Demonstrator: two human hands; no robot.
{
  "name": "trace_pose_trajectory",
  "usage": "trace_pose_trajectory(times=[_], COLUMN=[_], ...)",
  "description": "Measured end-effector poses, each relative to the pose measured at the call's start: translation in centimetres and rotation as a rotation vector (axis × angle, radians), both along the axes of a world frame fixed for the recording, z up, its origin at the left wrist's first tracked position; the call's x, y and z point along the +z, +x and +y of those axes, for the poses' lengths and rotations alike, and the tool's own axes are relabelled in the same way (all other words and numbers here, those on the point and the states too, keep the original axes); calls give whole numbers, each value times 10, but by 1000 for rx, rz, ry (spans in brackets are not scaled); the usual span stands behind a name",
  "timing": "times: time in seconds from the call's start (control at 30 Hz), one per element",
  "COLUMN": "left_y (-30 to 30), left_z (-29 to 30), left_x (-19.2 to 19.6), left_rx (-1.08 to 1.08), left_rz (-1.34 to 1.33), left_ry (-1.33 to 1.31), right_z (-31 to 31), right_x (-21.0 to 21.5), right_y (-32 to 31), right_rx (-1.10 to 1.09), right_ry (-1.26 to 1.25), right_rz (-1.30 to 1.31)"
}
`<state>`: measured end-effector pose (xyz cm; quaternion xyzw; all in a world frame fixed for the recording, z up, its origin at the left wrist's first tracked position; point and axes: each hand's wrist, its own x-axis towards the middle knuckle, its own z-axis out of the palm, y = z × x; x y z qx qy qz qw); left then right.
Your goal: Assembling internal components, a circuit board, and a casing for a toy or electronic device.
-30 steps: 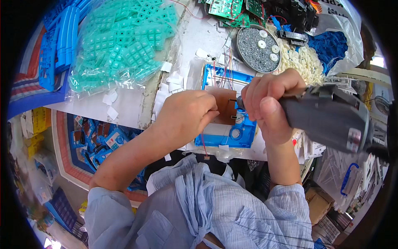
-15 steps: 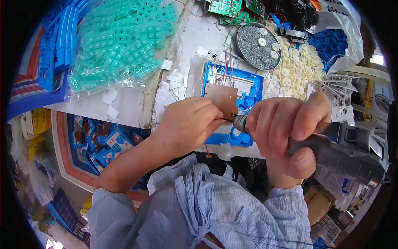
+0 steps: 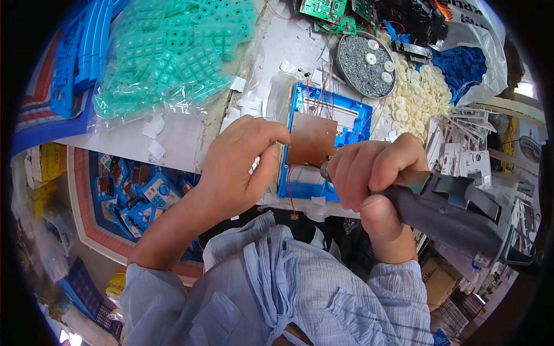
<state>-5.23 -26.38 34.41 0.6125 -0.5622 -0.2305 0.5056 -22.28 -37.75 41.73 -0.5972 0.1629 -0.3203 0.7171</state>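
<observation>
My right hand (image 3: 375, 173) is wrapped round a black electric screwdriver (image 3: 444, 210), held nearly level. Its bit end comes to the lower right edge of a brown circuit board (image 3: 311, 140); whether it touches a screw is hidden. The board lies in an open blue plastic casing (image 3: 306, 187) with thin red wires (image 3: 292, 193) running out of it. Just left of the casing is my left hand (image 3: 234, 164), thumb and index finger apart, with nothing visible between them.
A bag of green keypads (image 3: 173, 57) lies at the far left. Beyond the casing stand a round dish of small screws (image 3: 360, 66), cream-coloured discs (image 3: 412, 95) and green circuit boards (image 3: 326, 11). Below the table's left edge, a bin (image 3: 86, 213) holds blue casings.
My left hand has drawn back left from the board, its thumb and index finger parting. The screwdriver and right hand have shifted slightly left, and the view has moved a little.
</observation>
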Motion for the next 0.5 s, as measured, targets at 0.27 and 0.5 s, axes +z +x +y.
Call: trace_pose_trajectory(times=[0.27, 0.5], left_y=[-6, -16], left_z=[6, 4], left_x=[-4, -9], left_rx=[23, -7], left_rz=[-8, -205], left_ry=[-31, -79], right_z=[2, 6], right_x=[-4, -2], right_y=[2, 4], right_rx=[56, 72], right_ry=[-90, -148], right_rz=[-29, 53])
